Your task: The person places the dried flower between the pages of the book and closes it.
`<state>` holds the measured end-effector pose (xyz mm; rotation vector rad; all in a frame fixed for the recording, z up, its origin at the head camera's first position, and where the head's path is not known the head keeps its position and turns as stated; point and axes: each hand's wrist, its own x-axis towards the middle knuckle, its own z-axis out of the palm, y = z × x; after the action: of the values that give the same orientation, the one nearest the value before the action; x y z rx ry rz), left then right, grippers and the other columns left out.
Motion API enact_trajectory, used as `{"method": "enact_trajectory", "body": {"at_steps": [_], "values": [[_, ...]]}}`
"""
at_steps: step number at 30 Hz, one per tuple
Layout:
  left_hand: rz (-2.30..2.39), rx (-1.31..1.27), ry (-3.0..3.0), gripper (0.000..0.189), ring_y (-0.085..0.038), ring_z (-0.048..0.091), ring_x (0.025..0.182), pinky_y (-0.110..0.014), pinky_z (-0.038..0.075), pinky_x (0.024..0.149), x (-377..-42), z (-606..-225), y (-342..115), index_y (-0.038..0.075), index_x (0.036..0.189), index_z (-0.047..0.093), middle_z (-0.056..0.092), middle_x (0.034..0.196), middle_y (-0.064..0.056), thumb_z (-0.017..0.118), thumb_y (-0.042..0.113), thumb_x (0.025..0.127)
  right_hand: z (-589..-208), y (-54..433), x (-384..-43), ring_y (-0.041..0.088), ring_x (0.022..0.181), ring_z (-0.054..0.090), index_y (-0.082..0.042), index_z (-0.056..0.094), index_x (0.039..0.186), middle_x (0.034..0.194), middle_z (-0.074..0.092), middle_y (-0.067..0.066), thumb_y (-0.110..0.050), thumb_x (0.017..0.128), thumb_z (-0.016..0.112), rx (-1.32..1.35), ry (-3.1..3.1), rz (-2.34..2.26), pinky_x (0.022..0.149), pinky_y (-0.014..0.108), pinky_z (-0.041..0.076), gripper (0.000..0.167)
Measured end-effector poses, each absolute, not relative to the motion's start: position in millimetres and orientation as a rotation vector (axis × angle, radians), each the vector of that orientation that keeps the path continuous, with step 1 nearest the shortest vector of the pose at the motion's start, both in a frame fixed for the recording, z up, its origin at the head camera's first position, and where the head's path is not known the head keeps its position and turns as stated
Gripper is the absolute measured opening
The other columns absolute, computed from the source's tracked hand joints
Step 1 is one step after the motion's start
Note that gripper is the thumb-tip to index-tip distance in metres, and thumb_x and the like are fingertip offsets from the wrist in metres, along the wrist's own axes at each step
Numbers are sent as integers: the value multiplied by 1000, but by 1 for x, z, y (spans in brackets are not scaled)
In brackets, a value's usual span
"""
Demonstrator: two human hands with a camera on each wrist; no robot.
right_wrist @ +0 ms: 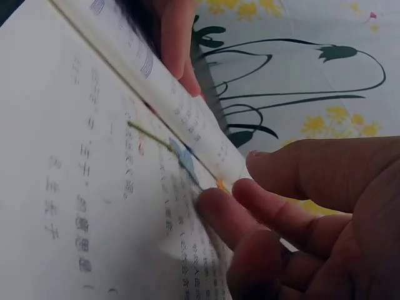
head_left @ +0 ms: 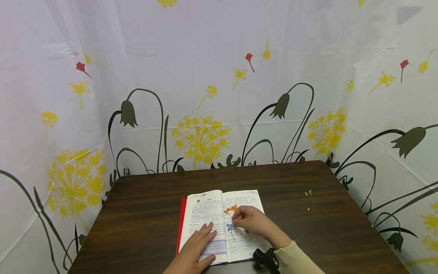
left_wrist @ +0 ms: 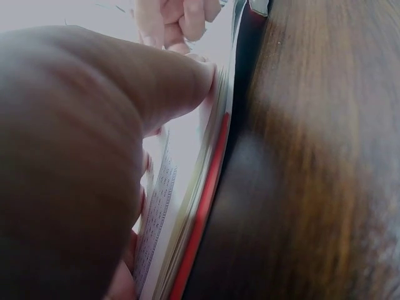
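An open book [head_left: 206, 203] with printed pages and a red cover lies on the table. My left hand [head_left: 200, 243] rests with spread fingers on its left page; in the left wrist view the thumb [left_wrist: 169, 81] lies near the page edges. Over the right page is my right hand [head_left: 253, 222], fingers loosely bent. In the right wrist view its thumb and fingertips stand apart, with nothing visible between them. A small orange flower [head_left: 230, 209] lies beside these fingertips, close to the spine. Below it a blue flower [right_wrist: 183, 155] with a thin green stem lies on the page.
A dark wood table [head_left: 147, 213] carries the book. Toward its right side lie a small dried yellowish sprig [head_left: 309, 195] and a tiny loose bit [head_left: 308, 209]. A black wrist device [head_left: 266, 258] sits by the right sleeve [head_left: 295, 258]. Behind hangs a flower-printed curtain [head_left: 219, 76].
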<state>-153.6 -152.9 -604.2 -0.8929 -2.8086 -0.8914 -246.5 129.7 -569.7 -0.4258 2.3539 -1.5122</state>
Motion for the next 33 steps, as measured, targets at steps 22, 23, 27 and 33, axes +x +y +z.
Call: {"method": "enact_trajectory", "body": {"at_steps": [22, 23, 27, 33], "values": [[-937, -892, -2783, 66, -40, 45, 158, -45, 36, 130, -153, -609, -155, 18, 160, 55, 46, 173, -8, 75, 42, 102, -586, 154, -236, 1, 72, 51, -8, 56, 116, 85, 59, 1, -14, 92, 87, -818, 2238, -1299, 65, 16, 43, 39], [-943, -889, -2787, 66, -40, 45, 158, -44, 34, 131, -152, -609, -155, 18, 160, 55, 46, 173, -8, 75, 42, 102, -586, 157, -234, 1, 74, 52, -7, 55, 117, 88, 60, 5, -13, 92, 87, -838, 2209, -1314, 67, 15, 44, 41], [-980, -880, -2811, 67, -39, 42, 160, -31, 23, 135, -153, -609, -155, 20, 161, 54, 44, 175, -7, 75, 42, 101, -590, 174, -224, 0, 79, 52, -9, 59, 121, 97, 63, 15, -13, 94, 85, -915, 2220, -1352, 69, 15, 46, 37], [-921, -890, -2800, 67, -39, 45, 158, -48, 35, 129, -153, -608, -155, 18, 160, 55, 46, 173, -8, 76, 41, 101, -595, 212, -214, -1, 75, 49, -17, 72, 128, 91, 60, 1, -17, 93, 87, -872, 2422, -1258, 65, 18, 46, 38]]}}
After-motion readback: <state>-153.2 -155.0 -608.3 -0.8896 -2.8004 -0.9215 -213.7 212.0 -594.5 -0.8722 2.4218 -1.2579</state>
